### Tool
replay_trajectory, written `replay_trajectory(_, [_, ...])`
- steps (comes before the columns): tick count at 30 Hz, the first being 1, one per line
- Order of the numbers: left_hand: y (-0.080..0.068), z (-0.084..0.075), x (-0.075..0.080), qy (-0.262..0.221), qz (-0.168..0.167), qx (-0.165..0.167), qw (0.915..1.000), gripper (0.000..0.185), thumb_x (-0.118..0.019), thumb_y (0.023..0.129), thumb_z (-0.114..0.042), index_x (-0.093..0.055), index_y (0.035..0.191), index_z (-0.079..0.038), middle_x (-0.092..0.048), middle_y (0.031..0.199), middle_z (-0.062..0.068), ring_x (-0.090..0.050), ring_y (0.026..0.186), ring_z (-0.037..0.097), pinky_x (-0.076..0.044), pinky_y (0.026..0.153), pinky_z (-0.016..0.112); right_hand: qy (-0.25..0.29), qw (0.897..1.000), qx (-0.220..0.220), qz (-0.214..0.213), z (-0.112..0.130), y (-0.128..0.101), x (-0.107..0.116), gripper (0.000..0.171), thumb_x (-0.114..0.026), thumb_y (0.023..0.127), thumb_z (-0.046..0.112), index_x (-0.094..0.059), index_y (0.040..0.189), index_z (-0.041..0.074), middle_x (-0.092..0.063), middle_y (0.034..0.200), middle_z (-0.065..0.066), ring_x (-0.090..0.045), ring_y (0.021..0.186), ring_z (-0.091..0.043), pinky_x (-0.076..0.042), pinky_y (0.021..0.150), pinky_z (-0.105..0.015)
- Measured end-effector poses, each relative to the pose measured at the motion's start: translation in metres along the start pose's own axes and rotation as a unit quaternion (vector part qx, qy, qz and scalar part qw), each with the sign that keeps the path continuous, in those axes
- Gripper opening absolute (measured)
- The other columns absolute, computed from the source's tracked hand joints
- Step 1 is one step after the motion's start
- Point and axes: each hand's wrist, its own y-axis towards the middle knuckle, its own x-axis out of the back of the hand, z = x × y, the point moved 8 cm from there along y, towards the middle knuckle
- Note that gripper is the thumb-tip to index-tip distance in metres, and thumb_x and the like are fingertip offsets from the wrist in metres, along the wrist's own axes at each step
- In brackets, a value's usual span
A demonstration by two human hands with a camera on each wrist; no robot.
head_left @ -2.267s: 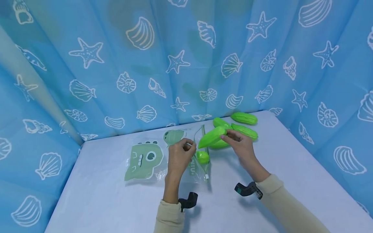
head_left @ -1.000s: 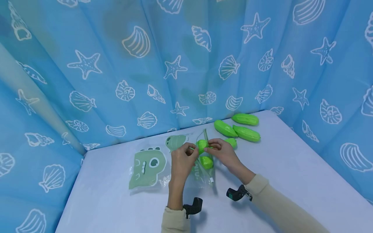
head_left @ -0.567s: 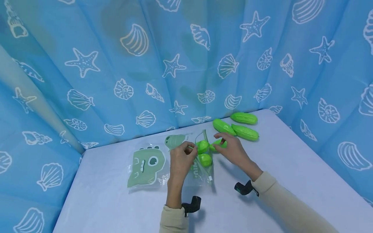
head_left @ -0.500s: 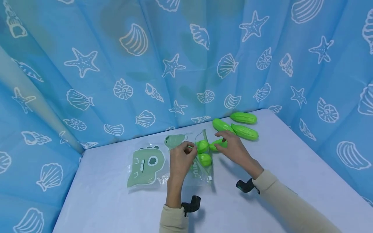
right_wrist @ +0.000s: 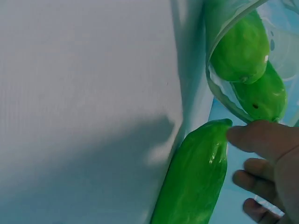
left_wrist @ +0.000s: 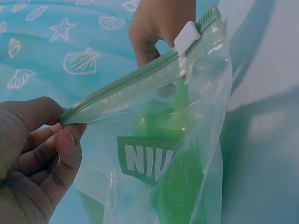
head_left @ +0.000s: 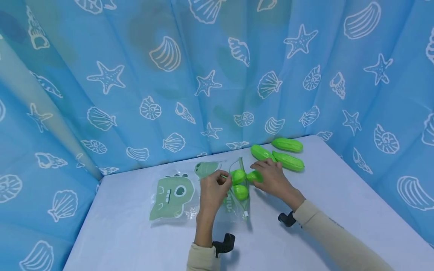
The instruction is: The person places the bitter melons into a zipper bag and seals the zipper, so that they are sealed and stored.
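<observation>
A clear zip bag (head_left: 176, 194) with a green dinosaur print lies on the pale table (head_left: 339, 210). My left hand (head_left: 222, 181) pinches the bag's zip strip (left_wrist: 121, 86) and lifts the mouth up. Two green toy vegetables (head_left: 239, 183) sit inside the mouth, and the right wrist view shows them (right_wrist: 243, 51) behind the plastic. My right hand (head_left: 261, 171) lies over a third green toy vegetable (head_left: 253, 177) just right of the mouth. Its thumb (right_wrist: 261, 140) touches that toy's tip (right_wrist: 196, 177), with the fingers curled beside it.
Three more green toy vegetables (head_left: 288, 161) lie at the back right of the table near the blue shell-print curtain (head_left: 169, 94), which walls in the table on three sides. A white slider (left_wrist: 187, 37) sits at the far end of the zip.
My right hand carried a long green toy into the bag mouth, let it go, then moved right onto another toy beside the bag. My left hand kept holding the zip edge.
</observation>
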Motion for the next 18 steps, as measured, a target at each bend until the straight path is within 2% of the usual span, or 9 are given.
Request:
replay_trajectory(9, [0.0027, 0.0001, 0.0011, -0.002, -0.003, -0.003, 1.0, 0.011, -0.064, 0.085, -0.018, -0.067, 0.089, -0.008, -0.063, 0.063, -0.002, -0.053, 0.041, 0.005, -0.046, 0.039, 0.021, -0.085, 0.995, 0.049, 0.009, 0.0004, 0.0022, -0.0113, 0.047, -0.078, 0.071, 0.019, -0.062, 0.114, 0.012, -0.059, 0.113, -0.003, -0.041, 0.109, -0.025, -0.029, 0.081, -0.046])
replay_trajectory(13, [0.0014, 0.0021, -0.0021, 0.002, 0.003, 0.005, 1.0, 0.012, -0.064, 0.085, -0.019, -0.068, 0.089, -0.009, -0.062, 0.063, -0.003, -0.052, 0.041, 0.005, -0.046, 0.039, 0.021, -0.084, 0.995, 0.047, 0.009, -0.0024, -0.0002, -0.011, 0.042, -0.077, 0.071, 0.02, -0.063, 0.11, 0.011, -0.06, 0.109, -0.003, -0.042, 0.108, -0.024, -0.03, 0.082, -0.047])
replay_trajectory(18, [-0.0001, 0.0032, -0.0025, 0.011, -0.002, 0.003, 0.9999, 0.012, -0.064, 0.085, -0.019, -0.068, 0.089, -0.009, -0.062, 0.062, -0.005, -0.052, 0.04, 0.004, -0.046, 0.039, 0.021, -0.062, 0.998, 0.029, 0.014, -0.0056, -0.0022, -0.0072, 0.046, -0.078, 0.07, 0.029, -0.063, 0.109, 0.01, -0.059, 0.109, -0.005, -0.042, 0.108, -0.024, -0.029, 0.082, -0.046])
